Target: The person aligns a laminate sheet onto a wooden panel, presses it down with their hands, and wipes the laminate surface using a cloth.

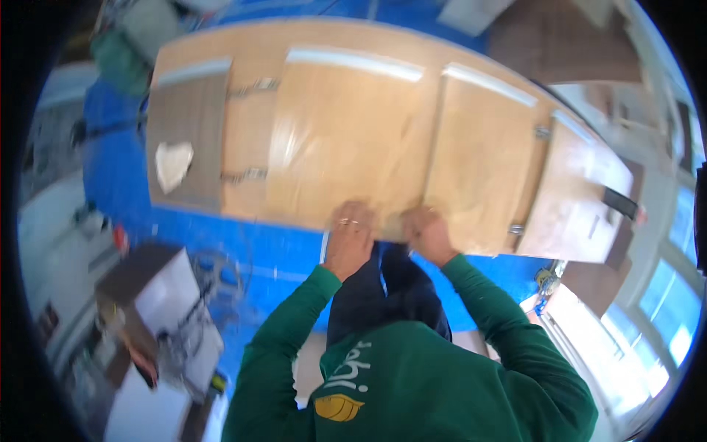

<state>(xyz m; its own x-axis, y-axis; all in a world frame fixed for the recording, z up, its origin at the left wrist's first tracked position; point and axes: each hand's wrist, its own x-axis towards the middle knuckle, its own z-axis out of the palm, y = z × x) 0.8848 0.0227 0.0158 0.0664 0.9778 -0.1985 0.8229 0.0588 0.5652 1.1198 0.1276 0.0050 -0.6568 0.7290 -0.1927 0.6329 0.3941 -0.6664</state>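
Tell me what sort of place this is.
Probably a room being renovated or a joinery workspace; I can't say which. A blue floor covering is spread out, and large wooden panels with metal hinges are in front of the person.

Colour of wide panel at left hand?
Wide panel: light tan, with a white strip along its far edge. Best in the head view.
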